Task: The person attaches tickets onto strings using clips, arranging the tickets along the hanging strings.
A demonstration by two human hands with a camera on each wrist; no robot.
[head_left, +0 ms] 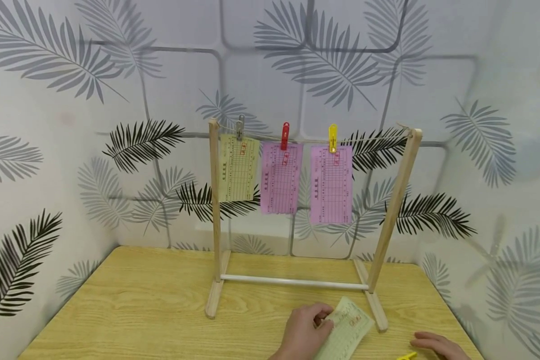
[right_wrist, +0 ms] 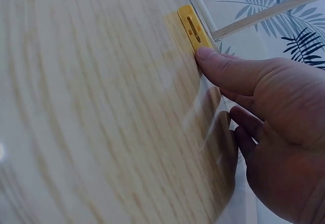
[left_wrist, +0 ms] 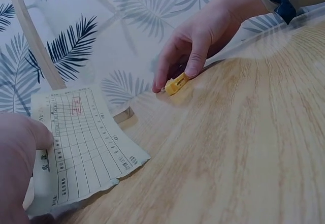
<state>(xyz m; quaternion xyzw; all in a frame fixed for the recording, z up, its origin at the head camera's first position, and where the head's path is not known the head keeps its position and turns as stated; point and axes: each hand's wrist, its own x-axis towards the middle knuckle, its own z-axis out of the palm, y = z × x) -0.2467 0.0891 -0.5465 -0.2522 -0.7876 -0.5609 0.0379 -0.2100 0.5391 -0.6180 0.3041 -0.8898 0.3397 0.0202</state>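
Observation:
My left hand (head_left: 303, 330) pinches a pale green printed slip (head_left: 348, 325) between thumb and fingers, tilted above the front of the table. Its printed grid and red stamp show in the left wrist view. My right hand (right_wrist: 284, 112) is low at the table's right side, beside a yellow clothespin (right_wrist: 193, 26). The thumb tip meets the near end of the clothespin, while the other fingers (left_wrist: 165, 69) reach along its far side without visibly closing on it. The clothespin lies on the tabletop; the head view catches only its tip at the bottom edge.
A wooden stand (head_left: 214, 200) with a string (head_left: 378, 139) is behind my hands. From it hang a green slip (head_left: 238, 170) under a grey clip (head_left: 240, 129), a pink slip (head_left: 281, 180) under a red clip (head_left: 285, 136), and another pink slip (head_left: 331, 185) under a yellow clip (head_left: 333, 138).

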